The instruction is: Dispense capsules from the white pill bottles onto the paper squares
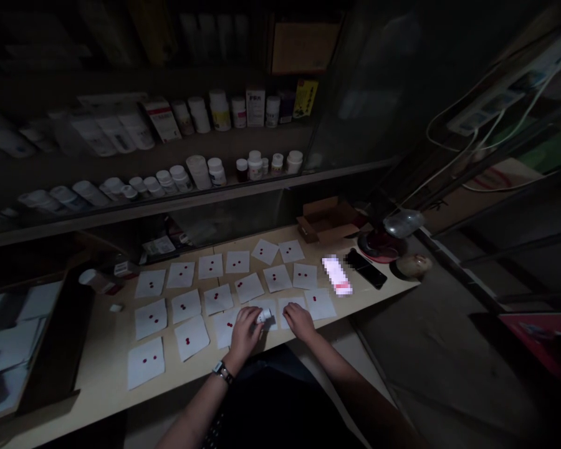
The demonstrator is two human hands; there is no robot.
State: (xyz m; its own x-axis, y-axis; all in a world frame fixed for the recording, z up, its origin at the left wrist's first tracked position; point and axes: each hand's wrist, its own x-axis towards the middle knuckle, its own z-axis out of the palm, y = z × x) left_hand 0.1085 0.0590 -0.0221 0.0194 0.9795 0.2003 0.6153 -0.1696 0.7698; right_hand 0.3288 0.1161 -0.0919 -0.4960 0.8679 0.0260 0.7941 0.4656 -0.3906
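Observation:
My left hand [245, 332] is closed around a small white pill bottle [264, 315], which lies tilted with its mouth end toward the right. My right hand [300, 321] hovers over or rests on a white paper square [287, 304], its fingertips drawn together; whatever they hold is too small to make out. Several paper squares lie in rows on the table, most bearing red pills, such as the two on the near-left paper [146, 373]. To the right of my right hand, another paper [321, 308] has red at its upper middle.
The pale wooden table [100, 362] carries a white cap [116, 308], a lying bottle [96, 280], a lit phone [337, 275], a dark phone [367, 269], an open cardboard box [330, 221] and a jar [410, 266]. Shelves [168, 201] of medicine bottles stand behind.

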